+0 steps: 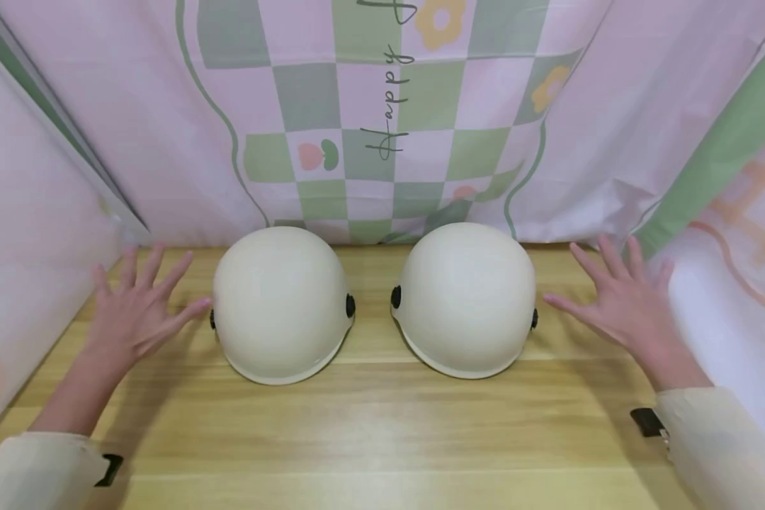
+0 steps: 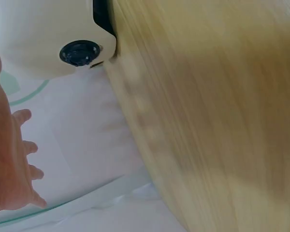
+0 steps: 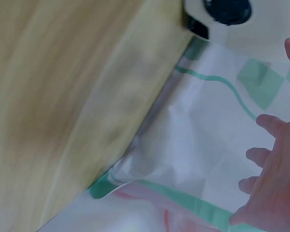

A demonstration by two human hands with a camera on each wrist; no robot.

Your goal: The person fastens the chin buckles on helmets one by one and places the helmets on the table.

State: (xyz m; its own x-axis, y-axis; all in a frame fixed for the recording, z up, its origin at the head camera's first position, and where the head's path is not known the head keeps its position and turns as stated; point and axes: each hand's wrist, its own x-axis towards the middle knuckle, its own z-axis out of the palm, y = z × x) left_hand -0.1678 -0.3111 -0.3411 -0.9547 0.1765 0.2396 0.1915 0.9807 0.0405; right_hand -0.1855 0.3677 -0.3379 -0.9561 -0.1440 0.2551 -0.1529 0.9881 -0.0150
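Two cream-white helmets stand side by side on the wooden table, domes up, with a gap between them. The left helmet (image 1: 280, 304) has a round black knob (image 1: 350, 306) on its right side and another on its left. Similar black knobs sit on both sides of the right helmet (image 1: 468, 301). My left hand (image 1: 134, 312) is spread beside the left helmet, its thumb tip close to that helmet's side knob (image 2: 80, 52). To the right of the right helmet, my right hand (image 1: 627, 304) is spread too, thumb pointing toward it. Both hands hold nothing.
The wooden table (image 1: 370, 432) reaches toward me in front of the helmets. Right behind them hangs a checkered curtain (image 1: 382, 92) with printed flowers and writing. Pale fabric (image 1: 32, 234) borders the left side, and green-edged fabric (image 1: 720, 163) borders the right.
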